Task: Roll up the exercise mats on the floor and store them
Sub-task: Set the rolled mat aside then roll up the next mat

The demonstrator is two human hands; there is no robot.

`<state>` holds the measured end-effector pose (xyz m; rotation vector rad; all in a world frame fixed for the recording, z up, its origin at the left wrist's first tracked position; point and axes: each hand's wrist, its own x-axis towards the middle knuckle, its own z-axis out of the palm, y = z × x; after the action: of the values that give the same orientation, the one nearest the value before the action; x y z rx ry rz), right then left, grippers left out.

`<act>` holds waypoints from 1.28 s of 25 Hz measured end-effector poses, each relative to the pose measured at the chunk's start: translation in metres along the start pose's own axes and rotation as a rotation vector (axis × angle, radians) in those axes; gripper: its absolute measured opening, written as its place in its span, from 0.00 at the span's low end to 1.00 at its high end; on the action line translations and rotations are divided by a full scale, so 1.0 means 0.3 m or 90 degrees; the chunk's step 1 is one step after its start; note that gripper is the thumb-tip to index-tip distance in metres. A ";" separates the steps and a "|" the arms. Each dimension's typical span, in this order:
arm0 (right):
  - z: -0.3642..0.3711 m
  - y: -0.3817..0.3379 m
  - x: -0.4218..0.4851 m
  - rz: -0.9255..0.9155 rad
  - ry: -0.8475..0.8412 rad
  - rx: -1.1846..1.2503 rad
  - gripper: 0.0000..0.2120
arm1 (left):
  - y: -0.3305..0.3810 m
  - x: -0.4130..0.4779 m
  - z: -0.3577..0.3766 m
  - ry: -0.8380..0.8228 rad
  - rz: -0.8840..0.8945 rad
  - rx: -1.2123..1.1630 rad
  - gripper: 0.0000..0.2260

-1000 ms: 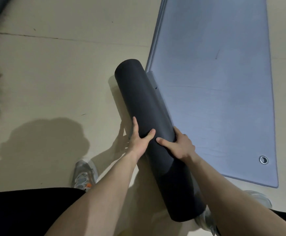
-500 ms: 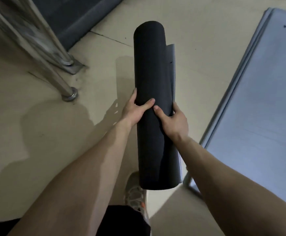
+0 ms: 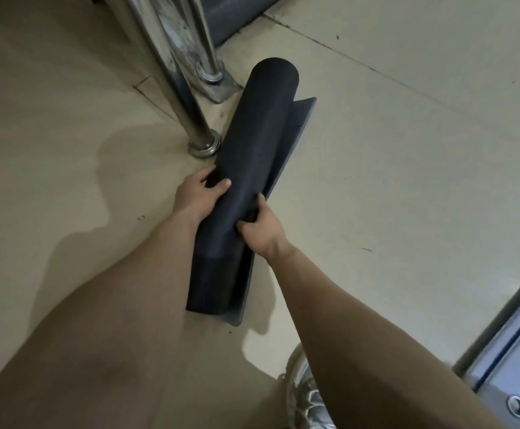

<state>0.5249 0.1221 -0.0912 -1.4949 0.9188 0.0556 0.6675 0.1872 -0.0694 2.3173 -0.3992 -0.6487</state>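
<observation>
A rolled black exercise mat (image 3: pixel 252 140) lies low over the beige floor, its loose outer flap sticking out flat along its right side. My left hand (image 3: pixel 198 195) grips the roll's left side, thumb on top. My right hand (image 3: pixel 260 226) grips the right side where the flap leaves the roll. The roll's far end points toward the metal posts. A flat blue-grey mat (image 3: pixel 512 360) with a metal eyelet lies at the bottom right corner.
Shiny metal posts (image 3: pixel 190 100) with round floor flanges stand just left of the roll's far end. A dark mat or panel (image 3: pixel 231 17) lies behind them at the top. My shoe (image 3: pixel 305 397) shows at the bottom, beside the blue-grey mat.
I have turned left, away from the blue-grey mat, and carried the rolled mat over to the metal posts, lowering it toward the floor. Its outer flap has come looser.
</observation>
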 end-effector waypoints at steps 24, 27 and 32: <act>-1.123 1.377 -1.570 0.444 0.274 -0.341 0.36 | 0.280 -1.551 1.373 -0.609 0.672 0.744 0.40; -1.078 1.495 -1.660 0.407 0.225 -0.489 0.49 | 0.183 -1.624 1.427 -0.535 0.768 0.811 0.42; -1.157 1.501 -1.708 0.354 0.258 -0.475 0.32 | 0.277 -1.619 1.387 -0.636 0.732 0.749 0.23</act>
<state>-0.2398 0.1424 -0.1160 -1.9113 1.7555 0.5690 0.0273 0.1208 -0.1128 1.8025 -2.8688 -0.9966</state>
